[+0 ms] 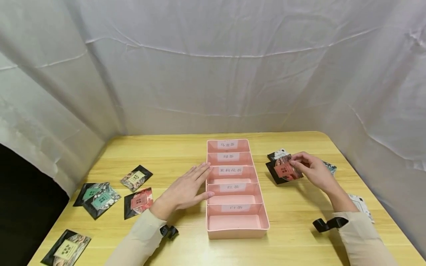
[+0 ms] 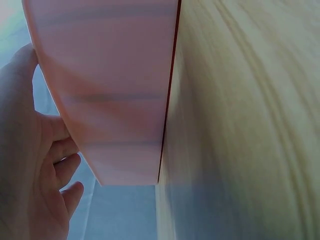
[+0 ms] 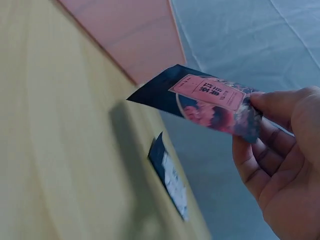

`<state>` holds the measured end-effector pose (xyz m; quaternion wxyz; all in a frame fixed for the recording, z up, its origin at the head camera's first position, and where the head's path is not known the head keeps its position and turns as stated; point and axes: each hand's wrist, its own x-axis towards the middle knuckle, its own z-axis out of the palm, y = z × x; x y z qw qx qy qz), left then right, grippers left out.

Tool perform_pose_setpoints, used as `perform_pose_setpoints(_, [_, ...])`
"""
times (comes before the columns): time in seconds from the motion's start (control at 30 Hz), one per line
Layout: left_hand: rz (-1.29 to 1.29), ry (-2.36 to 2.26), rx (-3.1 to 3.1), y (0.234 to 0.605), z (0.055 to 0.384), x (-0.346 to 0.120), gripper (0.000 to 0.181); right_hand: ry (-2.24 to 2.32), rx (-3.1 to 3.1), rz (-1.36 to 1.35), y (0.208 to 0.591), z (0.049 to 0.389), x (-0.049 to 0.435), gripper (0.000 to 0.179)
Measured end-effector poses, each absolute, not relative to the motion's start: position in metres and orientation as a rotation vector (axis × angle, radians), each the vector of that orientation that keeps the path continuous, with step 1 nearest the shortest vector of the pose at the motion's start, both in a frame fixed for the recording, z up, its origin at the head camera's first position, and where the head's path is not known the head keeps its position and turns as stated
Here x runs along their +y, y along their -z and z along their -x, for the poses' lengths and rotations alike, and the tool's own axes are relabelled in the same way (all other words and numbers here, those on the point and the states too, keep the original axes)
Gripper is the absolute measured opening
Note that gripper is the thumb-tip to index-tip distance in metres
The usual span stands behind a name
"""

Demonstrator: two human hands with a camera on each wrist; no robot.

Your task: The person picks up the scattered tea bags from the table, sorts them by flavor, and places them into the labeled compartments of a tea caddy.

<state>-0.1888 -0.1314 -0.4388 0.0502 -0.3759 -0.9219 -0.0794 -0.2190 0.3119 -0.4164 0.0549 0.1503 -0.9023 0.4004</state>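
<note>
Perhaps the red packet, held above the surface right of the pink box, could swivel or slip, since the right hand pinches only one end. Meanwhile the left hand, fingers straight, rests on the box's left rim; pressing sideways might slide or tip it.

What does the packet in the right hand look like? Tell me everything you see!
The packet is thin and flat, bending slightly, and looks like shiny plastic or foil. One end is plain black; the rest has a pinkish flowery picture and a pinkish-red label with dark writing. No tear shows. The right hand pinches one end, holding it tilted above the table, to the right of the pink box. Its back is hidden.
</note>
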Motion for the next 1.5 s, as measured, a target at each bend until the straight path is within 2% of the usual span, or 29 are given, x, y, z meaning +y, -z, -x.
perform_pose_setpoints(0.5, [1.129, 0.264, -2.824, 0.44, 0.189, -0.132, 0.084, -1.11, -2.77, -0.581, 0.377, 0.236, 0.273, 0.032])
perform_pose_setpoints(0.93, [1.139, 0.258, -2.808, 0.44, 0.191, -0.13, 0.085, -1.239, -2.69, -0.815, 0.357, 0.23, 0.23, 0.024])
perform_pose_setpoints(1.5, [1.127, 0.247, -2.818, 0.441, 0.19, -0.128, 0.085, -1.391, -2.735, -1.085, 0.368, 0.213, 0.179, 0.023])
